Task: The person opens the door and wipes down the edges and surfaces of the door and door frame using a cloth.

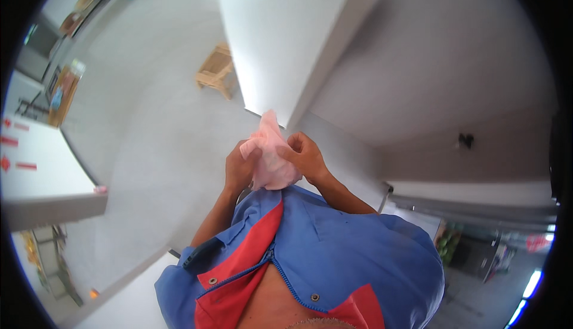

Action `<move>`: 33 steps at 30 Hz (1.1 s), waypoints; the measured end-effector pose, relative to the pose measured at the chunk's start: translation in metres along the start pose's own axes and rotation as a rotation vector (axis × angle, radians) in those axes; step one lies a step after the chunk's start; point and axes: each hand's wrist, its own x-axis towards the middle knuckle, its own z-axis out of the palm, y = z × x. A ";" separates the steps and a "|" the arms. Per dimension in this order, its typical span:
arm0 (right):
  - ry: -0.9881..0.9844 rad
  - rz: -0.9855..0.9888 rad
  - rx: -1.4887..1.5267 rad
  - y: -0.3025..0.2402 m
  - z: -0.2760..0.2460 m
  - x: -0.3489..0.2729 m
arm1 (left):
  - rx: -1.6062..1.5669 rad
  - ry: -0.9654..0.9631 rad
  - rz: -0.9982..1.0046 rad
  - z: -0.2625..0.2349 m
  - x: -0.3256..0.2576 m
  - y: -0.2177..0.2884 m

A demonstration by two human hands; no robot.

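Observation:
A thin, crumpled pink cloth [272,160] is bunched between my two hands, just in front of my blue jacket with red trim. Its upper end narrows to a point that sticks out away from me. On the left side, my left hand [239,168] is closed on the cloth, with the thumb lying over it. My right hand [307,157] pinches the opposite side, its fingers curled and partly hidden by the fabric. The lower part of the cloth puffs out near my chest. Whether anything lies inside the folds cannot be seen.
Ahead rises a white wall end [286,30], with a small wooden stool [216,71] on the floor beside its left face. Farther left stand a wooden table [63,105] with things on it and a white half-wall [48,168] bearing red decorations.

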 end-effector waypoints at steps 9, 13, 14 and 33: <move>0.027 0.237 1.063 0.067 -0.112 -0.107 | 0.041 -0.227 0.041 0.121 -0.045 0.001; 0.207 0.170 1.011 0.054 -0.124 -0.134 | 0.016 -0.325 0.136 0.150 -0.029 0.017; 0.190 0.111 1.015 0.054 -0.130 -0.138 | 0.019 -0.321 0.140 0.160 -0.024 0.020; 0.951 -0.870 -0.309 -0.129 -0.181 0.115 | 0.347 0.059 1.302 0.132 0.206 0.147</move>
